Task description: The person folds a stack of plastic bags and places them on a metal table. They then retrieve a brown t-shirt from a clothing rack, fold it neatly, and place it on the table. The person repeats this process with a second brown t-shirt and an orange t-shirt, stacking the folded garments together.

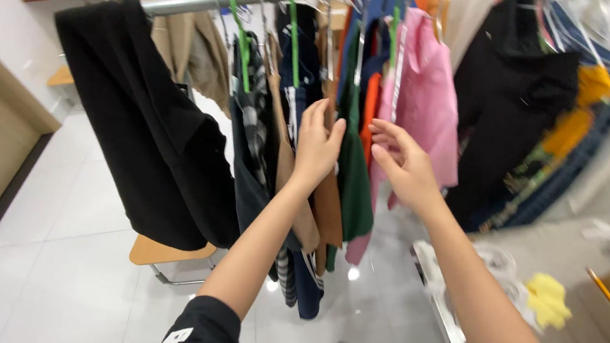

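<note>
Rail: a grey metal clothes rail [209, 1] runs across the top of the view, rising toward its right end; it carries everything named below.
Black garment: a large black garment [145, 123] hangs at the rail's left end, apart from the packed middle.
Pink garment: a pink shirt [431, 94] hangs right of the middle, just behind the right hand.
Green garment: a dark green garment [353, 182] hangs between the two hands, its long axis straight down from the rail.
Brown garment: a brown garment [329, 210] hangs just left of the green one, partly behind the left wrist.
Green hangers: two green hangers [239, 39] hook the rail left of the middle.
Left hand: the left hand [316, 147] is raised with loose, spread fingers, thumb resting on the brown and green cloth; its grip is released, closed on nothing.
Right hand: the right hand [401, 164] is flat and released, fingertips at the green garment's right edge.
Key relation: the green garment lies directly ahead in the gap; both hands are about equally near, the left touching the cloth.
</note>
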